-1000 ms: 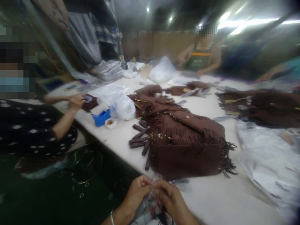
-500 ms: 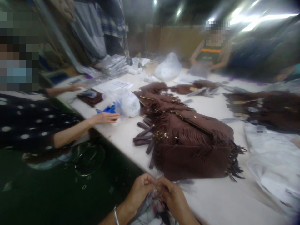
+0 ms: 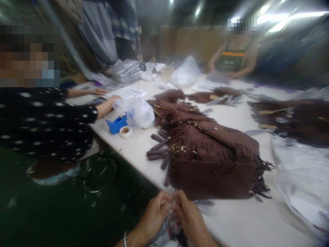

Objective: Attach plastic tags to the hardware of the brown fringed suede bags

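At the table's near edge, my left hand (image 3: pixel 155 215) and my right hand (image 3: pixel 189 215) are close together, fingers pinched. Between them they grip thin clear plastic (image 3: pixel 167 219), which looks like a bag and hangs down toward my lap; its exact shape is blurred. A silver bangle (image 3: pixel 125 239) circles my left wrist. Just beyond my fingers lies a brown fringed handbag (image 3: pixel 213 178) with gold zips and rings. Its dark straps (image 3: pixel 157 152) stick out to the left. Neither hand touches the handbag.
More brown fringed pieces (image 3: pixel 298 115) lie right and behind. A blue tape dispenser (image 3: pixel 117 124), a tape roll (image 3: pixel 125 132) and a white plastic bag (image 3: pixel 141 113) stand left, beside a co-worker in a dotted top (image 3: pixel 46 123). Another person (image 3: pixel 231 61) sits across the white table (image 3: pixel 236 223).
The co-worker on the left has drawn a hand back from the tape dispenser to behind the plastic bag, uncovering the tape roll. My hands stay pinched on the plastic, fingertips slightly shifted.
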A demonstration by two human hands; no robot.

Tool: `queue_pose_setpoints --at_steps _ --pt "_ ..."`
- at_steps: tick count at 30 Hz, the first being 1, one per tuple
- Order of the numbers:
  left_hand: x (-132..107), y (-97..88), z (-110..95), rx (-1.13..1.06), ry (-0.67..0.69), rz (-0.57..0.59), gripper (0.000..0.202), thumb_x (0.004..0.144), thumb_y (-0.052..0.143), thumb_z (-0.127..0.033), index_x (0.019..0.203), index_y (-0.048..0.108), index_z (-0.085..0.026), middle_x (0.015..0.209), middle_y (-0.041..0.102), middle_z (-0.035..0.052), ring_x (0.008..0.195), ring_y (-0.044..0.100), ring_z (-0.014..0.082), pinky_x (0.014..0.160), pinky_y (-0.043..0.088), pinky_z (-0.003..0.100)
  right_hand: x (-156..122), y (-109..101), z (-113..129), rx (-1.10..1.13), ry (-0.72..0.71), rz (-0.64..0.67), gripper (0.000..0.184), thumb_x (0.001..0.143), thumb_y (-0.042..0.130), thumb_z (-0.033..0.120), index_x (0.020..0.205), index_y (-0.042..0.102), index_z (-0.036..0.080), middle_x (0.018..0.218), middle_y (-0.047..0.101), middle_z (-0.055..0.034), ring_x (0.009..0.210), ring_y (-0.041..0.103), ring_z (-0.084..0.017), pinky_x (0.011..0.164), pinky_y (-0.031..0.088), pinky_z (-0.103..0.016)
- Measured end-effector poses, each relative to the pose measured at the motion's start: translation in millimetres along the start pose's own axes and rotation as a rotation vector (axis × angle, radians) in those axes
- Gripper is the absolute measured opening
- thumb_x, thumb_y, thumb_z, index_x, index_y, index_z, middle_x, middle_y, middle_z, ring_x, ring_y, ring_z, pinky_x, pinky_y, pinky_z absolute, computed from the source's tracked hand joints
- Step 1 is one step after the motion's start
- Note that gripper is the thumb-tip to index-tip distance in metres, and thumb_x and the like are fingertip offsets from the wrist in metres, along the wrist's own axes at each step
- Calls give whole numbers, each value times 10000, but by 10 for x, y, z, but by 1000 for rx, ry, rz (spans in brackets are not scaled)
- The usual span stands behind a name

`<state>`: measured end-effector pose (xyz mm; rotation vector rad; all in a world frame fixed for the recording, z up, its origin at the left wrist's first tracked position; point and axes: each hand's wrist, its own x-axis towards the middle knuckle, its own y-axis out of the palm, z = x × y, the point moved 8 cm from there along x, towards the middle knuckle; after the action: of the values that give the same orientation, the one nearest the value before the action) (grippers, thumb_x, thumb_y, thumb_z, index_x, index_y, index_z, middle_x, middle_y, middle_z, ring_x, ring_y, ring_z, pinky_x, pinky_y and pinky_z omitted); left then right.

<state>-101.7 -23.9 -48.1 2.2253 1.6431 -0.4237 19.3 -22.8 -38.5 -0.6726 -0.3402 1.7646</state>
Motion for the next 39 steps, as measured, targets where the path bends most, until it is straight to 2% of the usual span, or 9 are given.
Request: queue_pose_setpoints --at_steps 4,7,13,18,22,28,33,36,39 --pt "-31 32 -44 8 26 72 260 749 495 -74 976 556 -186 836 672 24 765 624 177 671 444 260 0 2 -7 12 -22 -2 189 835 451 194 1011 497 245 718 621 30 666 613 -177 601 374 -247" --pt "-23 25 -50 47 41 63 289 719 541 -61 977 556 -190 868 684 30 831 634 192 711 440 260 -4 -5 -25 22 0 -5 208 814 457 178 1006 497 246 721 626 32 672 619 -176 613 382 -251" --pt "6 -70 -62 152 65 -60 73 846 514 -229 843 577 -193 670 630 -15 626 574 152 595 397 239 -18 15 -79 155 50 -39 172 810 485 204 975 481 252 736 628 31 680 637 -178 622 426 -260" --pt "65 -89 115 22 -23 -83 78 821 513 -248 828 561 -187 666 631 1 602 597 169 555 396 247 -82 133 -253 400 153 -104 89 861 505 326 861 454 253 682 622 31 599 613 -179 534 428 -253" --pt "87 -82 239 -79 -105 -113 75 759 538 -202 830 548 -179 646 626 2 574 588 167 538 380 244 -144 145 -315 302 186 -149 194 873 515 407 769 496 245 638 617 19 602 592 -191 559 412 -267" --pt "18 -104 -12 270 75 -180 102 835 467 -176 806 562 -198 671 603 -4 620 558 160 565 349 246 -122 109 -263 226 150 -169 274 867 523 439 739 617 216 715 666 -25 709 613 -216 661 420 -293" --pt "-69 -37 -74 519 158 -160 174 936 398 -292 962 553 -219 772 660 47 725 622 211 665 368 281 -110 278 -419 571 316 -183 350 728 633 535 662 609 192 514 567 16 467 517 -147 484 381 -256" --pt "-99 27 -63 620 130 -110 261 962 318 -353 1012 529 -207 775 670 75 717 641 232 637 360 295 -110 457 -502 727 398 -114 482 666 600 676 604 533 202 381 454 58 307 382 -98 358 293 -229" --pt "-115 76 -68 687 109 -79 312 967 247 -339 1020 516 -190 758 670 89 695 645 243 607 350 301 -100 537 -557 791 418 -91 550 627 594 737 575 501 197 352 436 60 271 340 -70 328 237 -204"
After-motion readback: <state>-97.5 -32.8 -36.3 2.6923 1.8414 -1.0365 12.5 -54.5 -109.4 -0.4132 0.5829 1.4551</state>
